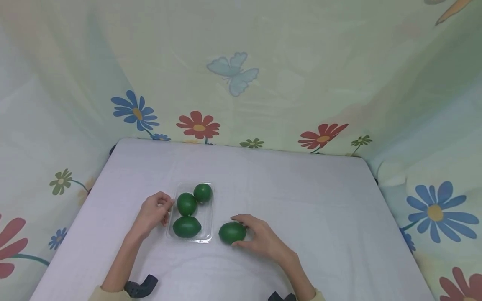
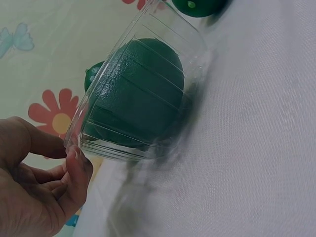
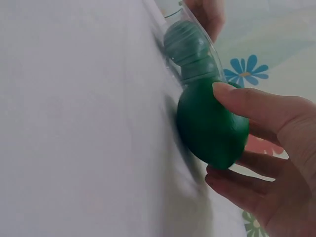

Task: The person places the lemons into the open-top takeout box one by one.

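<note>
My left hand [image 1: 150, 212] pinches the left rim of a clear plastic tray [image 1: 205, 219] between thumb and fingertips, as the left wrist view shows. Inside the tray lie a small round green lime [image 1: 203, 192] at the back right, a second round lime [image 1: 186, 204] at the left, and a longer, pointed one [image 1: 186, 227] in front. Just right of the tray, my right hand [image 1: 266, 240] grips another green lime [image 1: 230, 233], thumb on the near side and fingers round the far side. In the right wrist view this held lime [image 3: 210, 123] is close over the white cloth.
A white cloth covers the table [image 1: 308, 200], which extends well to the right of the tray. Behind it and at both sides hangs a curtain [image 1: 286, 79] printed with flowers and a butterfly. Dark wrist mounts [image 1: 141, 286] sit at both sleeves.
</note>
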`<state>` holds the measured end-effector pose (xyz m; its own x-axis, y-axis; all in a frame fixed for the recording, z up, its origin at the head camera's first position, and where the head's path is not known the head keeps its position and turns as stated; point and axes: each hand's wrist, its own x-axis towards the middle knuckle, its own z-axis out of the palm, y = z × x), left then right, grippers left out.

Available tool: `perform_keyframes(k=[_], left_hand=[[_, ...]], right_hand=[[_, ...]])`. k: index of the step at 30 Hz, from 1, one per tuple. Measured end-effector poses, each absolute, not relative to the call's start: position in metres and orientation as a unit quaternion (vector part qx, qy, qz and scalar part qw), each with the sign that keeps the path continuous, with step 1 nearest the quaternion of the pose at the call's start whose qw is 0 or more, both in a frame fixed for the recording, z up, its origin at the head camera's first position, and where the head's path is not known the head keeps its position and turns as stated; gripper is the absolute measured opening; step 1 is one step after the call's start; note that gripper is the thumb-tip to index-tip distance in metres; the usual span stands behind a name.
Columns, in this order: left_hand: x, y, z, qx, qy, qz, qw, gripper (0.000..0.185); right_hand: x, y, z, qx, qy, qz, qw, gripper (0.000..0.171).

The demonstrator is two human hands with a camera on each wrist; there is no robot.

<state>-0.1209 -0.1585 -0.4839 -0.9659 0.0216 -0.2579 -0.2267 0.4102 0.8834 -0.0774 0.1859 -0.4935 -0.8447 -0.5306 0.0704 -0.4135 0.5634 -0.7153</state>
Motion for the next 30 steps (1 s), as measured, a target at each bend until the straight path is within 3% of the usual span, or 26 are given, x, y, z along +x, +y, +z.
perform_keyframes(k=[18, 26, 30], left_hand=[[-0.122, -0.158, -0.485, -0.059, 0.834, 0.537, 0.111, 0.024], [-0.123, -0.157, -0.485, -0.054, 0.831, 0.542, 0.112, 0.023], [-0.122, -0.158, -0.485, -0.056, 0.833, 0.539, 0.111, 0.022]], right_hand=[[-0.064, 0.174, -0.506, -0.273, 0.889, -0.368, 0.015, 0.063], [-0.073, 0.176, -0.485, -0.3, 0.872, -0.383, -0.061, 0.069], [-0.086, 0.16, -0.47, -0.313, 0.863, -0.391, -0.068, 0.069]])
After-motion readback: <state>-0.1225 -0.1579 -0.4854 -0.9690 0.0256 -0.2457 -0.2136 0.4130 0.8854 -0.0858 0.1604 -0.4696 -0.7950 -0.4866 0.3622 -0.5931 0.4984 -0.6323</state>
